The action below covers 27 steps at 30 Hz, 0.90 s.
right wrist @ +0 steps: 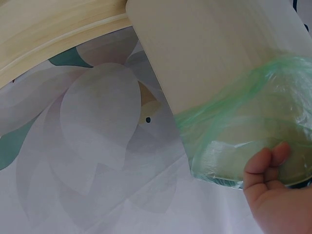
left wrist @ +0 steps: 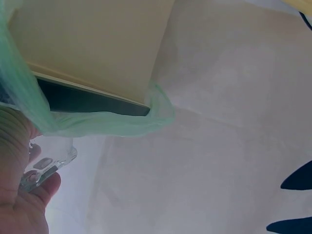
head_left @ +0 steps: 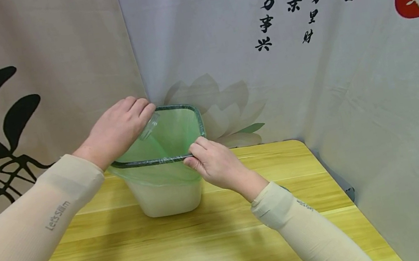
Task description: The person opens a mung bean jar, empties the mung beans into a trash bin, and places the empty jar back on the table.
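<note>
A cream trash bin [head_left: 170, 197] with a dark rim stands on the table, lined with a thin green trash bag [head_left: 151, 177] folded over its edge. My left hand [head_left: 121, 124] is above the bin's left side and holds a small clear plastic item [head_left: 149, 126] over the opening. In the left wrist view this clear plastic item [left wrist: 48, 163] sits between thumb and fingers; its exact kind cannot be told. At the near right corner, my right hand [head_left: 216, 161] grips the rim through the bag, its fingers [right wrist: 258, 165] curled over the edge. The bottom of the bin is hidden.
The bin rests on a yellow wooden table [head_left: 172, 256] whose right edge slants toward the front. Behind it hangs a pale cloth backdrop [head_left: 196, 26] with dark leaves, writing and a lotus print, close to the bin's far side.
</note>
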Tool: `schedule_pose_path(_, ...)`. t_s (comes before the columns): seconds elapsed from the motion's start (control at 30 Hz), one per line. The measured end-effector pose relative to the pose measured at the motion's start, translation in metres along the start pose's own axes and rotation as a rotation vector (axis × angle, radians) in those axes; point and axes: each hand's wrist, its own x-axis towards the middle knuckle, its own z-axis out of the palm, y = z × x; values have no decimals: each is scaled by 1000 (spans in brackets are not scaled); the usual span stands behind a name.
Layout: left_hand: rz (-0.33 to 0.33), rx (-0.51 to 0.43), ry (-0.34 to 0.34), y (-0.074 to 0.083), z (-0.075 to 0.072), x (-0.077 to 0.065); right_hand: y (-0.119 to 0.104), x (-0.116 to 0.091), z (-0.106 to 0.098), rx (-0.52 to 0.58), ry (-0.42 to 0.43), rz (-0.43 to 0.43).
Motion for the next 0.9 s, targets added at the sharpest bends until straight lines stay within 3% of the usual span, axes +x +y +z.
schedule_pose_path(0.9,61,70,-34,-2,3,-1,-1,0,1,14,4,0)
